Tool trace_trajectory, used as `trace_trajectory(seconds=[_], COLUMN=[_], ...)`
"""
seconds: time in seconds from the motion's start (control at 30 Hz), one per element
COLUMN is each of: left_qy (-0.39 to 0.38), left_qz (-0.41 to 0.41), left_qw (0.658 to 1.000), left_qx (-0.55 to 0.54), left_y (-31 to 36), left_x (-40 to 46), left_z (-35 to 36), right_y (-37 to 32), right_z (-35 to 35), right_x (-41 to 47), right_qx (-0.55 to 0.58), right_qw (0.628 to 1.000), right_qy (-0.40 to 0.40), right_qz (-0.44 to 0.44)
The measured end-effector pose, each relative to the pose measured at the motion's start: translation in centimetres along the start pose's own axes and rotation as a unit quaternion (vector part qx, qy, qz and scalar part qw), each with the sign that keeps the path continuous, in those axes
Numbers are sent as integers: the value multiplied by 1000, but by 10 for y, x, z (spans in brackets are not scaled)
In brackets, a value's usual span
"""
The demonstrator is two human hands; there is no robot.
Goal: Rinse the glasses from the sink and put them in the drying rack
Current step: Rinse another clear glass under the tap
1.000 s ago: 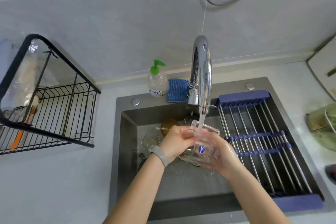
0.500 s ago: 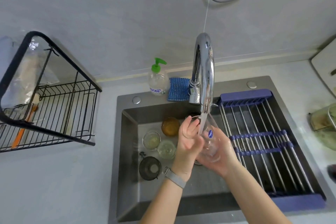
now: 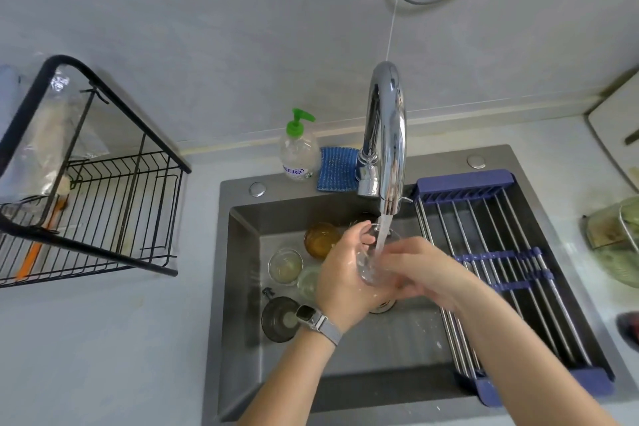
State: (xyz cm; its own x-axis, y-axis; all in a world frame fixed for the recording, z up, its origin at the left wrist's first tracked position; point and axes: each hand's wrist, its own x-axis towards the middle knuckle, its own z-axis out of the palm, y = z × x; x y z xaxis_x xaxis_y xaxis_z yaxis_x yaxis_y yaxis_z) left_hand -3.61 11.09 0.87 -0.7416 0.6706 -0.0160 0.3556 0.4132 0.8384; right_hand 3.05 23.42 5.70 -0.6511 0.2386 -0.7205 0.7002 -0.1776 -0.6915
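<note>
Both hands clasp a clear glass [image 3: 371, 261] under the running tap [image 3: 389, 135], centre frame. The left hand [image 3: 345, 273] cups it; the right hand [image 3: 420, 266] grips its side.

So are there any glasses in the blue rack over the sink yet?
No, the blue rack has bare bars, and the clear glass is in the hands under the water.

Head view (only one): looks steeply down, close over sink [image 3: 242, 287].
</note>
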Motion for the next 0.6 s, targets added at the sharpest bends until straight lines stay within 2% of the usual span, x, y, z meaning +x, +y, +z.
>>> trace_trajectory(seconds=[0.07,0.13,0.23,0.27,0.3,0.4,0.43,0.5,0.6], left_qy=[43,56,19,16,16,3,-4,-38,-138], left_qz=[80,102,70,74,82,89,91,80,33], left_qw=[993,986,992,993,992,991,991,995,989], left_qx=[73,120,99,90,92,97,97,53,-33], left_y=[-5,-8,-8,-6,-6,-4,-3,-1,-6], left_x=[0,5,10,10,10,9,9,8,9], left_z=[4,3,-4,-5,-6,-7,-9,-17,-32], right_y=[-7,-12,-23,-24,-21,-11,-7,-4,0], right_z=[-1,-2,-18,-21,-20,-9,-6,-13,-30], right_x=[9,16,15,17,22,37,37,36,25], right_qx=[-87,-146,-158,-165,-202,-330,-314,-195,-62], right_qw=[995,988,983,980,975,941,947,980,987], right_qy=[48,52,-89,-111,-94,57,45,-44,-144], right_qz=[13,-1,-27,-24,-24,-44,-38,-12,-21])
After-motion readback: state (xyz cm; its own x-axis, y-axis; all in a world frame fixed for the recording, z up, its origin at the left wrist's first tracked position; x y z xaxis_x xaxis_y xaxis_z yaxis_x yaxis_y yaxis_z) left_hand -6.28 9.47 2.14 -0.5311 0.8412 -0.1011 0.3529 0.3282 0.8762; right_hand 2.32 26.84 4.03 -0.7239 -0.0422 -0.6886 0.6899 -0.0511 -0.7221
